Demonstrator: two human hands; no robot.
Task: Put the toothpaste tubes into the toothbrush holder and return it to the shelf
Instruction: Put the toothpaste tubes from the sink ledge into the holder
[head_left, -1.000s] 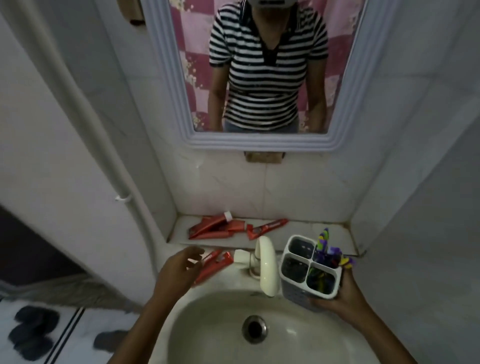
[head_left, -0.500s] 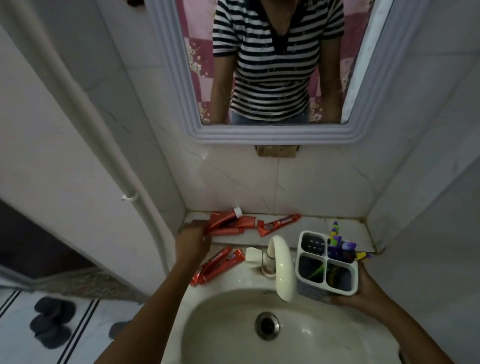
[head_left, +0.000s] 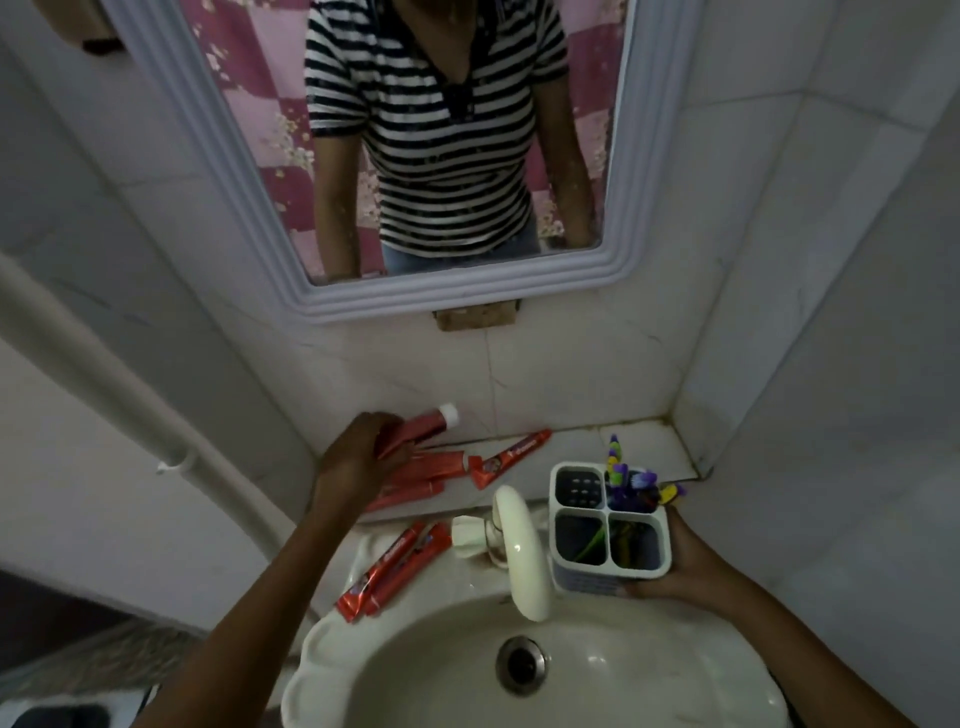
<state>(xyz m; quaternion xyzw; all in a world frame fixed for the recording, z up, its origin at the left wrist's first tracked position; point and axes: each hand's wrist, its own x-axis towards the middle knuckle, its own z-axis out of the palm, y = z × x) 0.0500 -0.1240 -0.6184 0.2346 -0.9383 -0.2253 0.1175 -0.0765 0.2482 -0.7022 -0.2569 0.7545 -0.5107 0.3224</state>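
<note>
Red toothpaste tube (head_left: 415, 435) in left hand (head_left: 353, 462); toothbrush holder (head_left: 608, 525) in right hand (head_left: 675, 561).

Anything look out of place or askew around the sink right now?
Yes. Two red toothpaste tubes lie on the white sink rim left of the cream tap, below the tiled shelf. More red tubes lie scattered on the shelf. Nothing looks spilled or broken.

A small home bathroom — the washbasin corner

A cream ceramic sink (head_left: 415, 675) with a curved tap (head_left: 522, 551) sits under a framed wall mirror (head_left: 218, 171); pale tiled walls (head_left: 597, 374) close in — toothpaste tubes (head_left: 441, 465) lie on the tiled shelf (head_left: 582, 449) behind it
</note>
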